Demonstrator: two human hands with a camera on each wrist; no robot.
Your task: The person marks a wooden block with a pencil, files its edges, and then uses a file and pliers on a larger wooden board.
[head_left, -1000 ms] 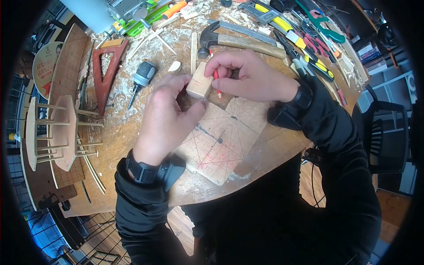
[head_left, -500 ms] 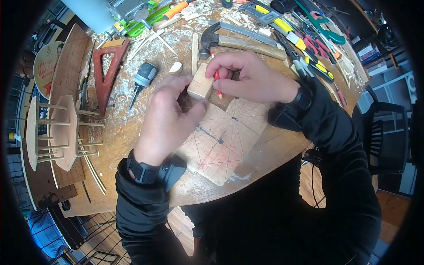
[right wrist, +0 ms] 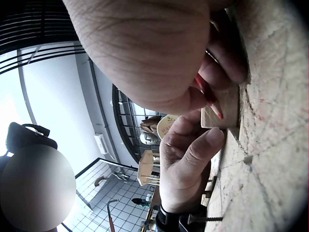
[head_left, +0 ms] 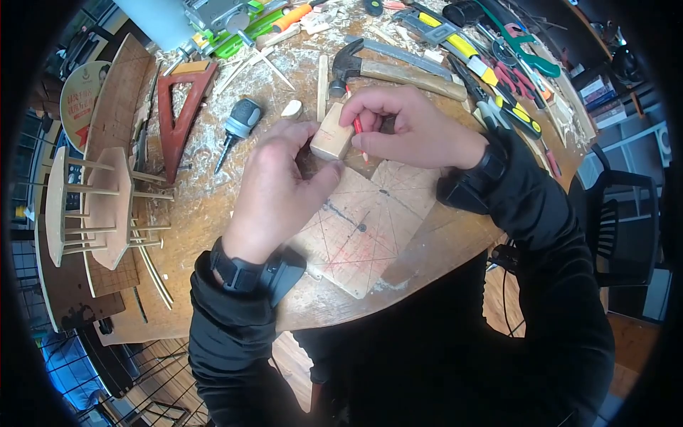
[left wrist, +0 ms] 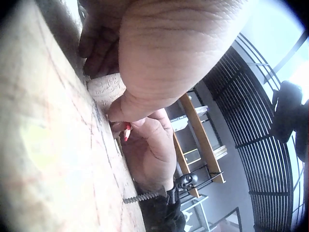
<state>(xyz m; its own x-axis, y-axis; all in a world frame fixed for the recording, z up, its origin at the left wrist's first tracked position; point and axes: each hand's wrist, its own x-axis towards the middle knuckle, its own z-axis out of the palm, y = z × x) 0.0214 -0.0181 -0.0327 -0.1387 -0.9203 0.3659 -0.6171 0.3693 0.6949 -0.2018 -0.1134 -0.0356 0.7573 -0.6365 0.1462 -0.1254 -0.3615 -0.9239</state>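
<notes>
A small wooden block (head_left: 331,135) with red marks on its top lies at the far edge of a flat board (head_left: 356,242) covered in pencil and red lines. The left hand (head_left: 276,188) holds the block's left side between fingers and thumb. From the right, the right hand (head_left: 413,128) pinches a red pencil (head_left: 358,128), its fingers against the block. In the right wrist view the pencil (right wrist: 210,99) points down beside the block (right wrist: 223,113), and the left thumb lies near the block's lower corner.
Behind the hands lies a hammer (head_left: 398,73); a screwdriver (head_left: 240,122) and a red triangle frame (head_left: 178,114) are to the left. A wooden model with dowels (head_left: 107,206) stands at the far left. Pliers, cutters and wood shavings cover the back right.
The head view has shifted slightly, so the whole scene sits a little further right. Both hands keep nearly the same hold on the block and pencil.
</notes>
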